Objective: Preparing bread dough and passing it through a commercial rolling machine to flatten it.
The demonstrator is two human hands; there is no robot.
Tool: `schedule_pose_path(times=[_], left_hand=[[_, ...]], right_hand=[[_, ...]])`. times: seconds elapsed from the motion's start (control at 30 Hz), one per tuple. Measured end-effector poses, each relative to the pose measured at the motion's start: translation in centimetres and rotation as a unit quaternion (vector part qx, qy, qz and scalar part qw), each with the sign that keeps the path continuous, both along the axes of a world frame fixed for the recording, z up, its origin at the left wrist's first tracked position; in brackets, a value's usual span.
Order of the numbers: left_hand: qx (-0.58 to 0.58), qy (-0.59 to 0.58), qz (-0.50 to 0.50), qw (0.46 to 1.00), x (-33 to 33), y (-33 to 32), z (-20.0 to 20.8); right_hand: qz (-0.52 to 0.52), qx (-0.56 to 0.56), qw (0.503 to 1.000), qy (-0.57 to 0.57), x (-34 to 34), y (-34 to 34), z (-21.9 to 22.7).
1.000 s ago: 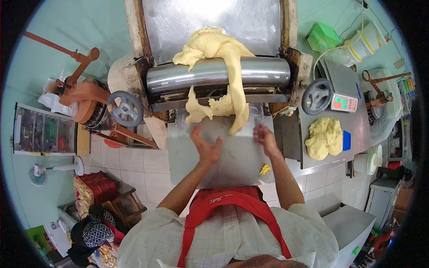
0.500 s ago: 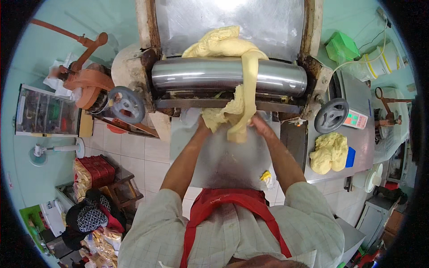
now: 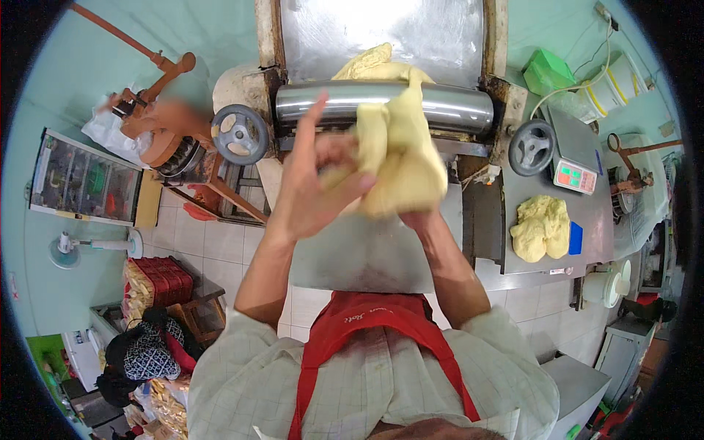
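A thick, pale yellow sheet of dough hangs folded in front of the steel roller, blurred by motion. Its upper end runs up over the roller, where more dough lies behind. Beneath the lower folds, my right hand holds the dough from below; its fingers are mostly hidden. To the left, my left hand is raised with fingers spread and one pointing up. Its thumb reaches across to the dough's left edge, and whether it presses on it is hard to tell.
A metal plate extends below the roller. Grey handwheels flank the machine. On the right-hand table, a dough lump sits beside a blue scraper and a scale. At lower left, a person is near a red crate.
Both hands have come up from below the roller, lifting the hanging dough and folding it together. My left hand has let go and spread its fingers. The view has shifted slightly.
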State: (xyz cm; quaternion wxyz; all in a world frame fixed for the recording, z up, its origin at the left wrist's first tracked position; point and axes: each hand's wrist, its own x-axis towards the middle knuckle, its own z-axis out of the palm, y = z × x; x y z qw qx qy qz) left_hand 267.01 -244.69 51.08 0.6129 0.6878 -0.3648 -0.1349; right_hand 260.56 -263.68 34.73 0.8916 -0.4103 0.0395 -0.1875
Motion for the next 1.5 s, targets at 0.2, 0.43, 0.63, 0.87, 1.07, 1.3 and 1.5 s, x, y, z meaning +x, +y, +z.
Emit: schedule_pose_path(times=[0.2,0.43,0.63,0.87,1.07,1.3,1.5], left_hand=[[0.255,-0.431,0.312,0.807,2.7,-9.9,-3.4],[0.244,-0.435,0.294,0.816,14.4,-14.3,-5.3],[0.356,-0.386,0.287,0.801,22.0,-19.3,-4.6],[0.327,-0.393,0.209,0.834,20.9,-18.0,-6.8],[0.085,-0.304,0.134,0.939,4.2,-10.8,-14.0],[0.129,-0.086,0.325,0.933,-2.7,-6.2,-27.9],[0.074,-0.053,0.283,0.955,13.7,-6.4,-38.5]], right_hand=[[0.019,0.265,0.964,-0.008,6.8,2.1,4.8],[0.225,0.061,0.968,0.094,-1.4,3.2,0.1],[0.224,0.048,0.937,0.264,-8.5,4.3,-7.3],[0.098,-0.038,0.905,0.412,-11.4,1.5,-11.8],[0.075,-0.039,0.897,0.434,-11.3,-4.4,-15.4],[-0.029,-0.097,0.898,0.429,-5.6,-15.3,-17.4],[-0.015,-0.106,0.929,0.353,2.5,-20.1,-19.3]])
